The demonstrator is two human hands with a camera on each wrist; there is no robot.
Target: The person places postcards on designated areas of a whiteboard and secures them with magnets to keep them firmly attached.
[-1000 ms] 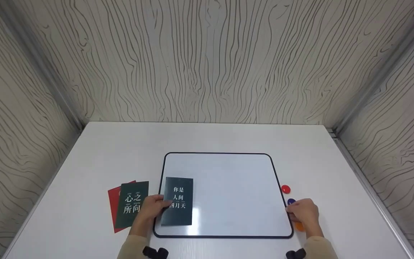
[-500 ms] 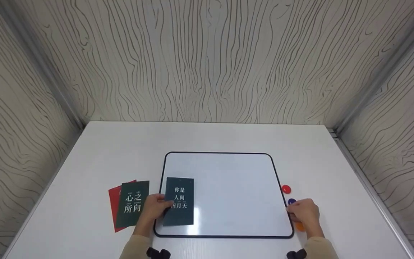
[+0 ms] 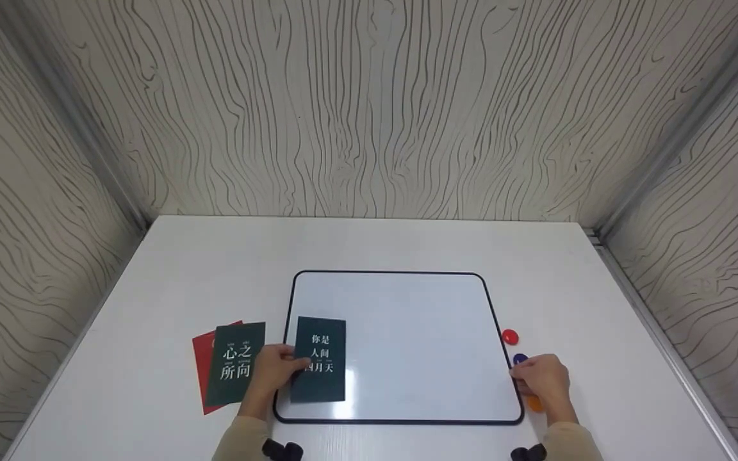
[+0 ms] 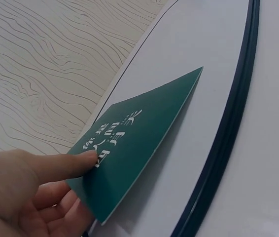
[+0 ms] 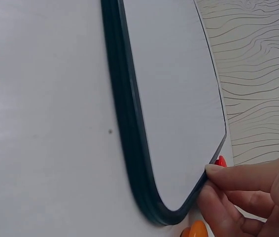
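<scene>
My left hand (image 3: 274, 367) pinches the left edge of a dark green card (image 3: 321, 384) with white Chinese characters, thumb on top and fingers beneath. In the left wrist view the card (image 4: 144, 133) tilts over the board, casting a shadow below its near edge. The whiteboard (image 3: 420, 346) with a black rim lies on the white table. On its right side, my right hand (image 3: 541, 374) grips the rim between thumb and fingers; the right wrist view shows the thumb on the dark frame (image 5: 134, 133).
Left of the board, another green card (image 3: 231, 390) overlaps a red card (image 3: 201, 358). Along the board's right side lie a red round magnet (image 3: 510, 337), a blue one (image 3: 520, 358) and an orange one (image 3: 535, 403), partly hidden by the right hand. Wood-patterned walls (image 3: 369, 115) enclose the table.
The left hand and the green card have shifted very slightly to the right over the board. My right hand stays on the rim.
</scene>
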